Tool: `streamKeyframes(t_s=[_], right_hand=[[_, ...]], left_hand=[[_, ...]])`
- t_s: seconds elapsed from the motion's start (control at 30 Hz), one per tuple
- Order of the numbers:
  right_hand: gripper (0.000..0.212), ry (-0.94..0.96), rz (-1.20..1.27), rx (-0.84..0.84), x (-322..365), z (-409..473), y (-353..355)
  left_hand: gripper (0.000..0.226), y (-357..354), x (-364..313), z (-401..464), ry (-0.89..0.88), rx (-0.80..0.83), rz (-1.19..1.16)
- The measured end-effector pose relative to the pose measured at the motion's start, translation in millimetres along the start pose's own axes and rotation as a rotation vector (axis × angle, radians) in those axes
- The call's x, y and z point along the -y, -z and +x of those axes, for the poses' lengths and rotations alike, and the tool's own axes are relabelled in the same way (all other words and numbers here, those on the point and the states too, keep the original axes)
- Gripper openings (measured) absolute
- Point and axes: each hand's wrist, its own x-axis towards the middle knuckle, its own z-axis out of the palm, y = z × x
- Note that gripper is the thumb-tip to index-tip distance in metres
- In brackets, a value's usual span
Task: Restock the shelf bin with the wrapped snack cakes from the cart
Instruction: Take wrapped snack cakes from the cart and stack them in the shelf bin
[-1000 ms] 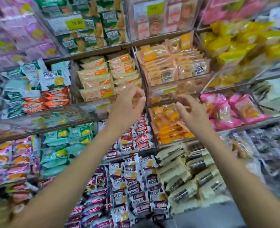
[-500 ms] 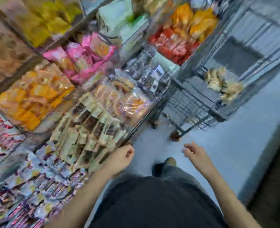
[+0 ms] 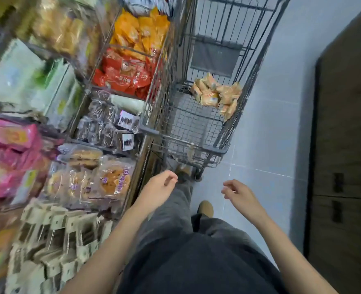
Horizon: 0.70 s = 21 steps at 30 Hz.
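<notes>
A grey wire cart (image 3: 198, 145) stands on the floor ahead of me, close against the shelving. Several wrapped snack cakes (image 3: 216, 95) in pale orange wrappers lie piled in its far right corner. My left hand (image 3: 159, 188) hangs in front of my body with loosely curled fingers and holds nothing. My right hand (image 3: 240, 195) hangs the same way, also with nothing in it. Both hands are short of the cart's near rim. The shelf bin that takes these cakes is out of view.
Shelf bins fill the left: orange packets (image 3: 141, 30), red packets (image 3: 122, 75), dark wrapped cakes (image 3: 107, 126), round pastries (image 3: 103, 179), pink packs (image 3: 7, 153). A dark wooden cabinet (image 3: 345, 145) lines the right. Pale floor tiles (image 3: 264, 145) run between. My legs and shoes are below.
My view has swung from the shelf down and right to the cart. Both hands have dropped from the shelf bins to waist height; the cart now looks nearer.
</notes>
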Motion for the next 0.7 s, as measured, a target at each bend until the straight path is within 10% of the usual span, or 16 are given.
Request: streamKeyframes(t_s=[0.7], right_hand=[[0.014, -0.243, 0.205, -0.085, 139, 288, 12]], left_hand=[[0.015, 48, -48, 454, 0.031, 0.371, 0.173]])
